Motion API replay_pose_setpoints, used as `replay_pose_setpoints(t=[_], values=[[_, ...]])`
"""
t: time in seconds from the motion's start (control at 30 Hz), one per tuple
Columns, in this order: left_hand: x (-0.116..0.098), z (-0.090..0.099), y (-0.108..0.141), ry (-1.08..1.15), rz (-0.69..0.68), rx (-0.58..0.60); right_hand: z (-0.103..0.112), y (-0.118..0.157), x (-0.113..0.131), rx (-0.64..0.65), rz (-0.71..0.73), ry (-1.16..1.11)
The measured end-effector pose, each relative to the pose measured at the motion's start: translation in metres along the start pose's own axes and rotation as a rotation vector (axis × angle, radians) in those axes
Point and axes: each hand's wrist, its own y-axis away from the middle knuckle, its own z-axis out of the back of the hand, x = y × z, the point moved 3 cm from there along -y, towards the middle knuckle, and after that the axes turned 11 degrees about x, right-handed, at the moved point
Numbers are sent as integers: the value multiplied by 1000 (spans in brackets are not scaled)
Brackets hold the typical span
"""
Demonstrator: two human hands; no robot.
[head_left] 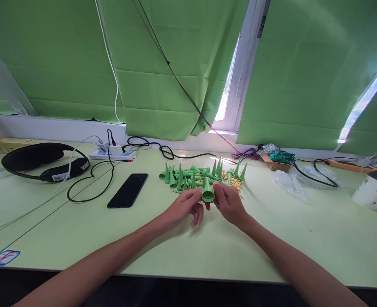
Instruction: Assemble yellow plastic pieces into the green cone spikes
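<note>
A hollow green plastic spike (208,195) is held up in front of me, its round open end facing me and its tip pointing away. My left hand (188,204) pinches it from the left, the lower fingers loosely curled. From the right, my right hand (231,204) closes its thumb and fingers against the spike's side; any small part between those fingertips is hidden. Just beyond lies a pile of green plastic spikes (179,177), some upright and some on their sides. Small yellowish pieces (236,183) are heaped at the pile's right.
Left of the pile lies a black phone (127,190). Farther left are a black headset-like band (44,162) and a power strip (113,152) with cables. At right are a small cardboard box (274,163), clear plastic bags (290,185) and a white roll (375,192).
</note>
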Motion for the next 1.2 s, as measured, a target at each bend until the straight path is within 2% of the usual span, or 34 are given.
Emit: replay_pose_setpoints(t=[0.13, 0.33, 0.7, 1.03, 1.2], values=[[2, 4, -1, 70, 20, 1, -2, -1, 0, 71, 26, 36], [6, 10, 0, 62, 19, -12, -3, -3, -4, 158, -23, 10], [-3, 11, 4, -268, -26, -77, -3, -3, -4, 162, -32, 79], [-6, 8, 8, -452, -50, -128, -4, -3, -5, 178, -37, 102], [-7, 8, 6, -600, -125, -194, -6, -4, -8, 183, -76, 114]])
